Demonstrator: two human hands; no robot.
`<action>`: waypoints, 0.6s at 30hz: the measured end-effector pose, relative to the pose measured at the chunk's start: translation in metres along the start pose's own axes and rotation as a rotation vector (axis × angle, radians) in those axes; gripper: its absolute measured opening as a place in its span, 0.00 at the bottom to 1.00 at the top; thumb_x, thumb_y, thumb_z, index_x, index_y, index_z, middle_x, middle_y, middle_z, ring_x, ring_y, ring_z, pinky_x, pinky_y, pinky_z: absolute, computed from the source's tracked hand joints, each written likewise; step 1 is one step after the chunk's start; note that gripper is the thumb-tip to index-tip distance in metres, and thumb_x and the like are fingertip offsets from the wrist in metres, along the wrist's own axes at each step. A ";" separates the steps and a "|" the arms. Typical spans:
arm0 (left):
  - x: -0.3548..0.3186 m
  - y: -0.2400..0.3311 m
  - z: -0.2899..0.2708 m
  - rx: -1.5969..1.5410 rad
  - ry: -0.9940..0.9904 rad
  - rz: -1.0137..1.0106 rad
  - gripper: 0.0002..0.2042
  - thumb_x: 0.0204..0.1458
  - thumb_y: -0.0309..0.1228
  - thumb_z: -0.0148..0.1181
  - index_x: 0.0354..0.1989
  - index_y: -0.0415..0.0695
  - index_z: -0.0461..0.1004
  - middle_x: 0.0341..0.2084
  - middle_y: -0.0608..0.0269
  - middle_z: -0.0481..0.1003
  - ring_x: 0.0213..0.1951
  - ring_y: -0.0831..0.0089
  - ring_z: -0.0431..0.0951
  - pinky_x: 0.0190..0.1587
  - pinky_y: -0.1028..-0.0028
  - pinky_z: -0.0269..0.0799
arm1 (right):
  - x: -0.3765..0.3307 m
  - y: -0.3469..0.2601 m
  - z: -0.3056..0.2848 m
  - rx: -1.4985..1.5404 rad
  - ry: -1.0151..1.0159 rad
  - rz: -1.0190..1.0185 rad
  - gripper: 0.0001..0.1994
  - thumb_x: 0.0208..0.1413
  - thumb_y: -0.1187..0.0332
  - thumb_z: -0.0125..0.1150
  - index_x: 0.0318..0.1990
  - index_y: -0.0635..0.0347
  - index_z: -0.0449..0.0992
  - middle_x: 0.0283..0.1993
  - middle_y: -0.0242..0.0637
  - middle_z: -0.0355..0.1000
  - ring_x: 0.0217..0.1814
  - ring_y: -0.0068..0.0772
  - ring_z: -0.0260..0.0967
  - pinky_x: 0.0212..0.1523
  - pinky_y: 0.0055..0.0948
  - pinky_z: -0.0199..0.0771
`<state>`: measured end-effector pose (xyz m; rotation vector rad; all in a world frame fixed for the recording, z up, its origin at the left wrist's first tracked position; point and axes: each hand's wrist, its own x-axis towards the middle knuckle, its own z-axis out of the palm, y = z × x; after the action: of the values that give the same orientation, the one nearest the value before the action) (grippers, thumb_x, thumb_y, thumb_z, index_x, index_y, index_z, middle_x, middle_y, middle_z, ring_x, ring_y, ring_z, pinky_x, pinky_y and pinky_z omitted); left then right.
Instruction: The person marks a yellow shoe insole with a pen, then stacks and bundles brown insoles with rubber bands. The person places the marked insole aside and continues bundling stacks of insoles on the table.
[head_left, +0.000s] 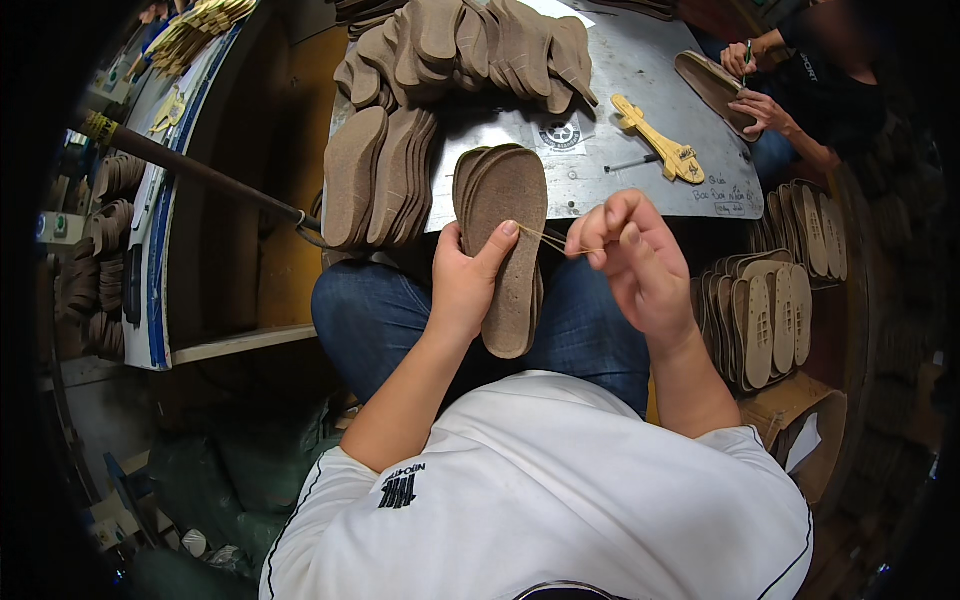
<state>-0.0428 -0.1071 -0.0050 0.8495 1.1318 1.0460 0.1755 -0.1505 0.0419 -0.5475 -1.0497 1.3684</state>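
Observation:
My left hand (464,285) is closed around a small stack of brown insoles (515,300), held upright above my lap with the thumb across the top one. A thin yellowish rubber band (546,240) stretches from beside that thumb, over the insoles' right edge, to my right hand (645,265). The fingers of my right hand pinch the band's far end, clear of the stack. How the band runs behind the insoles is hidden.
Brown insole piles (400,175) cover the left and back of the metal table (470,130). A yellow foot-shaped template (660,140) and a pen (632,163) lie to the right. Across the table, another person's hands (760,108) work on an insole. More insoles (760,320) stand at my right.

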 end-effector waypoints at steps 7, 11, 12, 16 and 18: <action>-0.001 -0.005 -0.003 -0.038 0.006 0.007 0.32 0.65 0.40 0.80 0.65 0.28 0.71 0.54 0.47 0.83 0.52 0.67 0.86 0.56 0.68 0.84 | 0.001 -0.024 0.007 -0.715 -0.020 0.347 0.24 0.68 0.79 0.71 0.68 0.67 0.70 0.48 0.36 0.77 0.36 0.22 0.68 0.40 0.26 0.73; -0.002 -0.011 -0.002 0.002 0.002 -0.002 0.32 0.64 0.40 0.80 0.64 0.29 0.72 0.53 0.48 0.84 0.51 0.67 0.87 0.55 0.68 0.84 | 0.003 -0.013 0.019 -1.044 -0.003 0.250 0.13 0.68 0.76 0.70 0.56 0.69 0.78 0.36 0.38 0.77 0.33 0.31 0.72 0.38 0.33 0.74; -0.002 -0.013 -0.001 0.004 -0.001 -0.009 0.32 0.64 0.40 0.80 0.64 0.29 0.72 0.53 0.48 0.84 0.51 0.67 0.86 0.55 0.68 0.84 | 0.004 -0.012 0.020 -1.105 0.003 0.286 0.13 0.68 0.75 0.70 0.57 0.68 0.80 0.34 0.34 0.75 0.32 0.27 0.69 0.37 0.31 0.72; -0.001 -0.018 -0.004 0.083 -0.007 0.044 0.30 0.67 0.40 0.78 0.65 0.31 0.71 0.54 0.49 0.83 0.51 0.69 0.86 0.54 0.69 0.84 | 0.006 -0.010 0.024 -1.064 -0.002 0.308 0.10 0.72 0.70 0.69 0.55 0.64 0.84 0.27 0.32 0.69 0.29 0.23 0.65 0.35 0.31 0.69; -0.001 -0.020 -0.007 0.085 0.000 0.043 0.30 0.66 0.41 0.78 0.65 0.31 0.71 0.53 0.50 0.83 0.51 0.69 0.86 0.54 0.69 0.84 | 0.007 -0.011 0.027 -0.811 -0.079 0.256 0.12 0.72 0.68 0.69 0.58 0.62 0.83 0.26 0.34 0.69 0.28 0.24 0.65 0.33 0.32 0.68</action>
<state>-0.0456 -0.1137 -0.0246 0.9442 1.1695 1.0391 0.1578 -0.1521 0.0660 -1.2621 -1.6440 1.1444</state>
